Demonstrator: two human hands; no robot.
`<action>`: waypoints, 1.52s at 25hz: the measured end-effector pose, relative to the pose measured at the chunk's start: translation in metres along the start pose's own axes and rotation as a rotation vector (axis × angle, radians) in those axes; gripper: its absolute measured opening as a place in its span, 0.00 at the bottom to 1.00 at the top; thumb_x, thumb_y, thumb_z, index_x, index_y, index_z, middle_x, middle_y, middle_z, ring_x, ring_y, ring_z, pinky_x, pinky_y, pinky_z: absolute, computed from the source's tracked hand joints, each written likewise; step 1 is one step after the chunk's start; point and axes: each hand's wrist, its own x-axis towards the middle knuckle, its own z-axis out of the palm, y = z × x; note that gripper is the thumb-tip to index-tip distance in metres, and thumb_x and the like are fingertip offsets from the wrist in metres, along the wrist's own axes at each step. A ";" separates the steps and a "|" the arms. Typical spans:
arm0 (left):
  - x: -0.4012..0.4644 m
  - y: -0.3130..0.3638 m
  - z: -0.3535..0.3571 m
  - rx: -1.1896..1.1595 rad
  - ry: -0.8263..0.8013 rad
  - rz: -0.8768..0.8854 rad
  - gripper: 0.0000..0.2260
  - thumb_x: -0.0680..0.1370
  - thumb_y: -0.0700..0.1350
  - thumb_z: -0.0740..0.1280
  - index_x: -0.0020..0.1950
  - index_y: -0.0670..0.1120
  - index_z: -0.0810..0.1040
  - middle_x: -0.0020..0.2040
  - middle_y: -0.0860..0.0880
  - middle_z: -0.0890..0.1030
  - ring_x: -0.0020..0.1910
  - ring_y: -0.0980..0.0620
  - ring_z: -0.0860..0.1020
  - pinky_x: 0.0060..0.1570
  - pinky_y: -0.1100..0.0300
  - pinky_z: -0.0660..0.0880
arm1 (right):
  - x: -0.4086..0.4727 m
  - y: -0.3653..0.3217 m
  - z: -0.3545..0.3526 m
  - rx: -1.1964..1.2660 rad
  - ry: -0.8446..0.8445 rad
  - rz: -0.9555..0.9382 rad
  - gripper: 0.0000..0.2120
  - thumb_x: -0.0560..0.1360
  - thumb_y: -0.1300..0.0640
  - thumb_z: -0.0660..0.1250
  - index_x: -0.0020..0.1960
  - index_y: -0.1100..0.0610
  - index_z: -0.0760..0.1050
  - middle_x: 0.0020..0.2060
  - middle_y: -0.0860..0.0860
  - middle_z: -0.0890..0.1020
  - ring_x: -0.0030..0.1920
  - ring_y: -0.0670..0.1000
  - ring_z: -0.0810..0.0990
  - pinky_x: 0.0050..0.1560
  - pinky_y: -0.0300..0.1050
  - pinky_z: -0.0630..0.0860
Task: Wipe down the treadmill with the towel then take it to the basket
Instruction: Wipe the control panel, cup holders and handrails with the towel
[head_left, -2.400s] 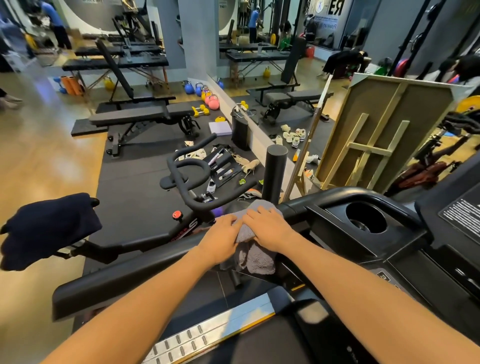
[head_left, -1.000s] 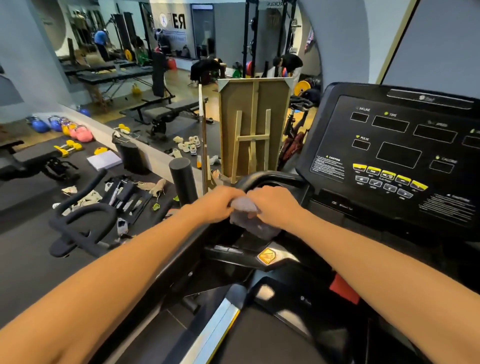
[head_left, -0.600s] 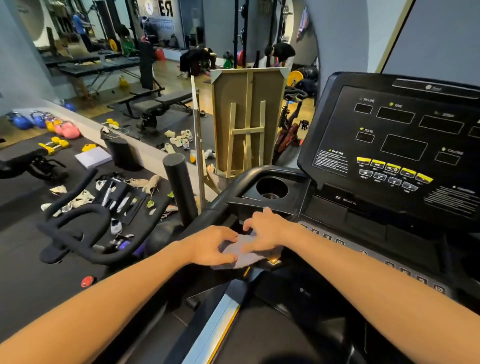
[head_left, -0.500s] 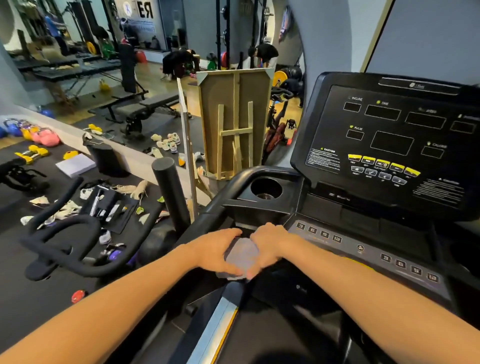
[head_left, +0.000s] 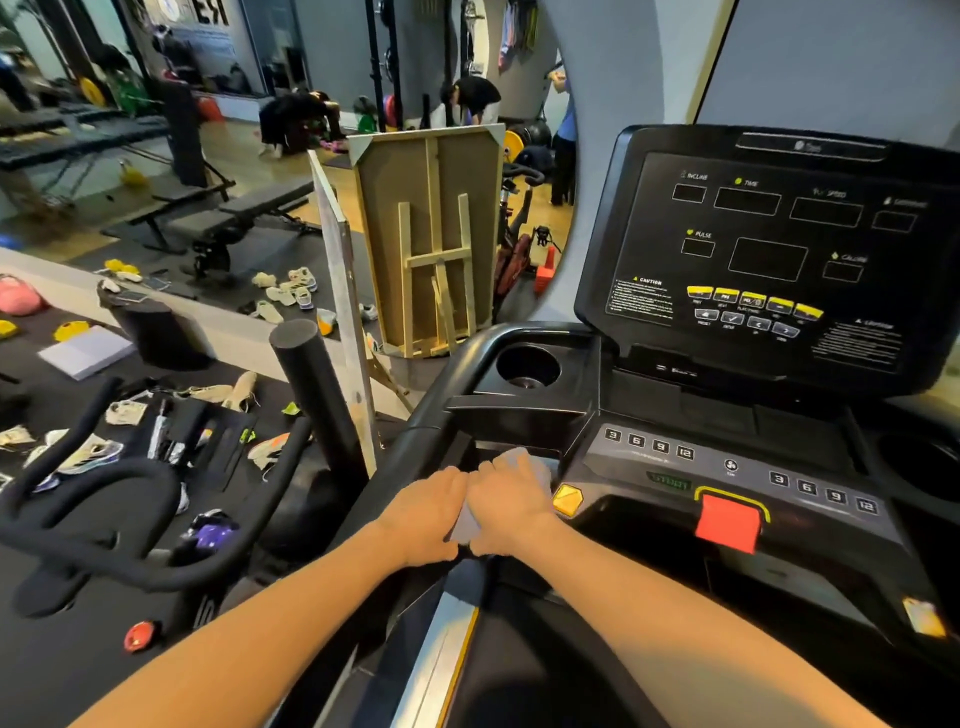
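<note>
A small grey towel (head_left: 531, 462) lies on the left side of the black treadmill console (head_left: 649, 467), just below the cup holder (head_left: 527, 366). My left hand (head_left: 423, 514) and my right hand (head_left: 511, 506) sit side by side on top of the towel. Both press it down onto the console with fingers laid over it. Most of the towel is hidden under my hands; a strip shows between them and beyond my right fingertips. The treadmill's display panel (head_left: 769, 249) rises at the upper right.
A red safety clip (head_left: 727, 522) and button rows sit to the right of my hands. An exercise bike's black handlebar (head_left: 104, 514) stands close on the left. Foam rollers, shoes and tools lie on the floor mat there, and a wooden easel (head_left: 431, 244) leans against the mirror.
My hands took the towel from the left handrail up to the console's corner, then down onto the tray below the cup holder. My view turned right toward the display.
</note>
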 end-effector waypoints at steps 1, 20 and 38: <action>0.001 0.003 0.004 -0.005 0.009 -0.004 0.28 0.71 0.52 0.73 0.68 0.46 0.69 0.61 0.47 0.72 0.58 0.49 0.74 0.57 0.57 0.72 | 0.000 0.001 0.002 -0.022 -0.007 0.015 0.22 0.66 0.41 0.74 0.53 0.54 0.78 0.45 0.52 0.78 0.48 0.55 0.75 0.54 0.55 0.70; 0.056 -0.037 -0.085 -0.345 0.314 -0.012 0.28 0.74 0.62 0.70 0.68 0.50 0.71 0.60 0.51 0.76 0.57 0.54 0.75 0.57 0.55 0.75 | 0.011 0.122 -0.044 0.771 0.039 0.076 0.20 0.76 0.48 0.66 0.64 0.53 0.70 0.58 0.57 0.80 0.57 0.60 0.78 0.56 0.55 0.75; 0.092 -0.077 -0.014 -0.490 0.194 -0.462 0.42 0.76 0.65 0.62 0.81 0.47 0.48 0.73 0.41 0.67 0.70 0.42 0.70 0.68 0.48 0.69 | 0.063 0.117 -0.002 0.386 0.177 0.170 0.24 0.75 0.46 0.53 0.63 0.58 0.72 0.59 0.57 0.79 0.59 0.60 0.75 0.63 0.58 0.67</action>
